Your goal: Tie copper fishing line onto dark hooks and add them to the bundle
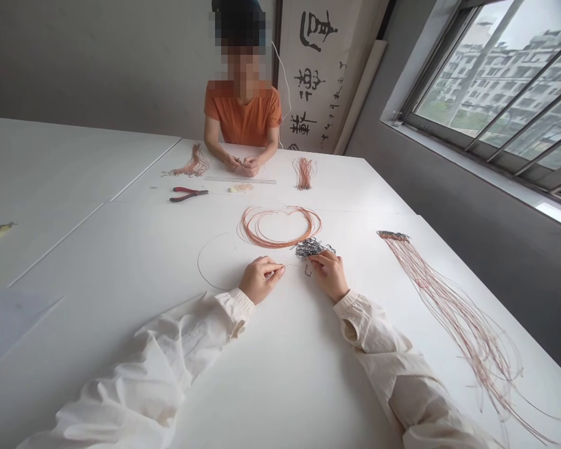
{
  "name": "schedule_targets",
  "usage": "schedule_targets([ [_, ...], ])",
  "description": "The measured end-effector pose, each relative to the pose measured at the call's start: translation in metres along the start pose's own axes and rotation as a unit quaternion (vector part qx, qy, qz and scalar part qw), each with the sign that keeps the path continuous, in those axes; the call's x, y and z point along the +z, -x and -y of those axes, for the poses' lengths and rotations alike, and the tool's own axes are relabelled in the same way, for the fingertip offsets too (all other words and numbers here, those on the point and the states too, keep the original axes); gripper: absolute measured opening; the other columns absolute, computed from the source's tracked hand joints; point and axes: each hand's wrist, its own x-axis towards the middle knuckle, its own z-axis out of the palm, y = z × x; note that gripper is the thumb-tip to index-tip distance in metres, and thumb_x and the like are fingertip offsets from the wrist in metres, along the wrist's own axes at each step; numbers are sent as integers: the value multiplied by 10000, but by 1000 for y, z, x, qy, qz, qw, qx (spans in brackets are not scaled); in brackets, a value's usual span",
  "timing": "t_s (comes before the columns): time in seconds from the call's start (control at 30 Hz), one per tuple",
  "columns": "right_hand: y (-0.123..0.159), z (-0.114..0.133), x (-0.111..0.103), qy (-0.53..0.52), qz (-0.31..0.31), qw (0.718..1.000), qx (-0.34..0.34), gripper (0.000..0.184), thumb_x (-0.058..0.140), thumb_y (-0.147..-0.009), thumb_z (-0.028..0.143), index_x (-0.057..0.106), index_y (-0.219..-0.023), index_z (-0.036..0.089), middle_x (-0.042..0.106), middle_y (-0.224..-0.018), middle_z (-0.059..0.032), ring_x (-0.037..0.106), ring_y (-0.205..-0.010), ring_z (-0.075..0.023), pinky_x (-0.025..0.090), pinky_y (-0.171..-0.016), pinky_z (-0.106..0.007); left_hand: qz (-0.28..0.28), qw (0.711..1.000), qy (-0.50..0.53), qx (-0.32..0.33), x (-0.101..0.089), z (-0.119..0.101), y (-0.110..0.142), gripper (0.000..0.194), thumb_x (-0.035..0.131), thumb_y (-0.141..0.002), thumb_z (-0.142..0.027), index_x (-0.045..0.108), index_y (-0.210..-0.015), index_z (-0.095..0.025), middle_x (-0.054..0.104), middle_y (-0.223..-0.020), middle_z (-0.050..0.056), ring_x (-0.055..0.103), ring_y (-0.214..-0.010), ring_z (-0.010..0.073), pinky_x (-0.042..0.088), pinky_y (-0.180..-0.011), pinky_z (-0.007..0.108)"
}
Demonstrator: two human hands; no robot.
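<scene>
My left hand (pixel 260 278) is closed, thumb and forefinger pinching a thin fishing line (pixel 211 284). The line curves away in a loop to the left, and a short end runs from the fingertips toward the other hand. My right hand (pixel 330 272) is closed in a pinch at the front edge of a heap of dark fish hooks (pixel 307 247). A single fish hook (pixel 308 271) shows right under its fingertips and appears held there; the exact grip is hidden. Just behind the hands lies a coil of orange line (pixel 247 234).
Right of me lies a bundle of lines with hooks (pixel 442 293). Across the white table a person in an orange shirt (pixel 243 115) works with both hands. Near them are red-handled pliers (pixel 187 194), a ruler (pixel 240 181) and two line bundles (pixel 304 173). A window (pixel 505 81) is at right.
</scene>
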Motion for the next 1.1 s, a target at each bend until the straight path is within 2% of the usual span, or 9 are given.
schedule_targets([
  [0.2,-2,3,-2,-14,32,998,-54,206,582,-910,192,735,-1035,251,657,-951,-62,591,-886,-205,363,-843,-359,4,1000,14,-7,0,1,-1,228,606,-889,-325,771,-843,-174,626,-747,44,527,-623,121,450,-594,241],
  [0.33,-4,4,-2,-10,27,998,-54,168,582,-924,215,743,-969,236,649,-911,-60,595,-833,-193,365,-832,-360,5,1000,16,-8,-1,1,-1,237,606,-889,-334,770,-829,-175,626,-739,42,519,-610,118,445,-588,242],
  [0.5,-4,3,-7,8,21,998,-59,117,613,-919,236,729,-916,249,655,-885,-44,583,-855,-195,347,-850,-359,10,1000,19,-11,-1,1,-2,238,604,-892,-339,769,-842,-175,628,-746,42,530,-619,120,448,-594,243],
  [0.67,-5,-3,-11,32,-12,999,-38,157,562,-931,170,708,-969,212,650,-935,-79,573,-881,-215,338,-839,-375,12,1000,22,-10,-1,1,-2,247,602,-891,-346,770,-832,-174,624,-731,43,538,-624,124,451,-590,240],
  [0.77,-5,-3,-13,30,2,998,-58,150,583,-927,187,711,-989,234,654,-941,-65,576,-871,-202,339,-855,-370,10,1000,25,-8,-1,1,-2,249,605,-887,-350,769,-819,-176,625,-725,42,536,-619,124,449,-585,239],
  [0.9,-6,3,-14,25,27,996,-82,118,595,-932,221,708,-912,245,656,-910,-41,574,-859,-189,332,-870,-363,9,1000,27,-6,-1,1,-2,244,609,-884,-349,768,-814,-178,630,-726,41,531,-611,120,444,-586,239],
  [1.1,-7,5,-14,22,23,997,-66,171,488,-960,184,634,-873,200,631,-853,-58,549,-842,-209,342,-814,-355,8,1000,28,-6,0,1,-2,238,610,-886,-343,768,-826,-176,632,-730,42,535,-615,121,448,-588,241],
])
